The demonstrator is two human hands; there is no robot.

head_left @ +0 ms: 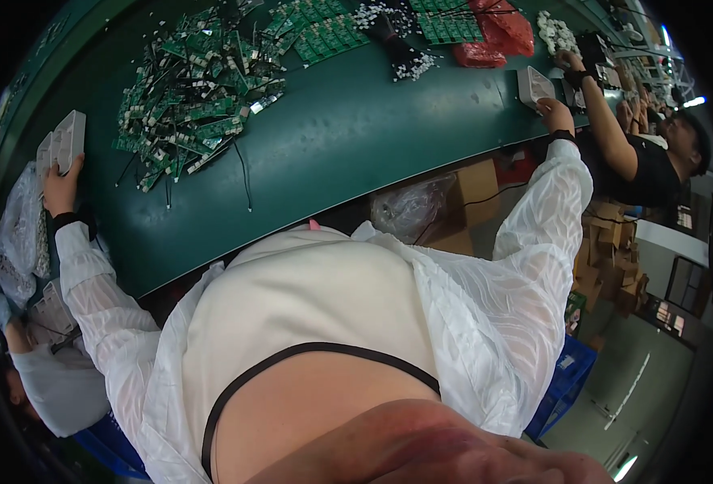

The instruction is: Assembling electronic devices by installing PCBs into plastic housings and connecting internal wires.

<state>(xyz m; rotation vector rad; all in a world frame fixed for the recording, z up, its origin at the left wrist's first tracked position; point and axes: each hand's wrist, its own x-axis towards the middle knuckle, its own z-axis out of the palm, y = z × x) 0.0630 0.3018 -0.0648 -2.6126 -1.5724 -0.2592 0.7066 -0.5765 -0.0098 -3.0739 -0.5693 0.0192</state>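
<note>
At the far left of the bench, my left hand (60, 192) grips the near edge of a white plastic housing (68, 139) with raised inner walls, tilted up. My right hand (556, 119) reaches out to the right and pinches another white plastic housing (537, 85) near the bench's front edge. A big heap of green circuit boards (199, 97) with black wires and white connectors lies between my hands, closer to the left one. Beyond my right hand, a co-worker's hand (568, 61) is close to that second housing.
Panels of green boards (328, 36), a black wire bundle (392, 40) with white plugs, a red plastic bag (505, 32) and white small parts (558, 34) line the back of the green bench (356, 121). A clear bag (18, 234) lies left. Cardboard boxes (477, 189) stand below.
</note>
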